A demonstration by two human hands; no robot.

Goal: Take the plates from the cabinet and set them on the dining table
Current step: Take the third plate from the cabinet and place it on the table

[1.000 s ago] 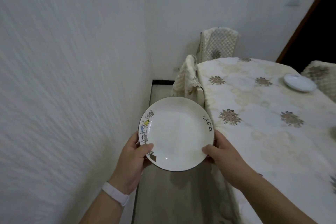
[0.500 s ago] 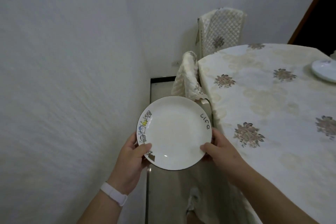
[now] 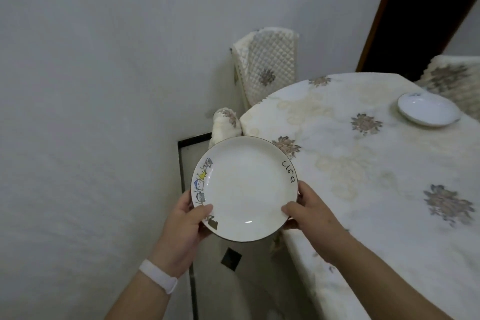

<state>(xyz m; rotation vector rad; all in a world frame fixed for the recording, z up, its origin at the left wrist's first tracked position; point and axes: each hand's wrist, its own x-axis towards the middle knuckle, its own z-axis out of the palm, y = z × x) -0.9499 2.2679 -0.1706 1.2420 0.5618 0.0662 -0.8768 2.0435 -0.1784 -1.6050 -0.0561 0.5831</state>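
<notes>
I hold a white plate [image 3: 245,187] with small cartoon drawings on its left rim and the word "life" on its right rim. My left hand [image 3: 185,226] grips the lower left rim and my right hand [image 3: 310,213] grips the lower right rim. The plate hangs level over the floor gap, its right side overlapping the near left corner of the dining table [image 3: 363,176], which wears a cream cloth with brown flowers. A second white plate [image 3: 428,109] rests on the table's far right. The cabinet is not in view.
A white wall [image 3: 91,112] runs close along my left. A chair with a quilted cover [image 3: 267,67] stands behind the table, another covered chair [image 3: 457,86] at the far right. A dark doorway [image 3: 428,8] opens at the upper right. Floor tiles [image 3: 233,280] lie below.
The view has swung and drawn closer to the table. The plate stays gripped in both hands and now overlaps the table's near corner. The far plate reappears fully at the right.
</notes>
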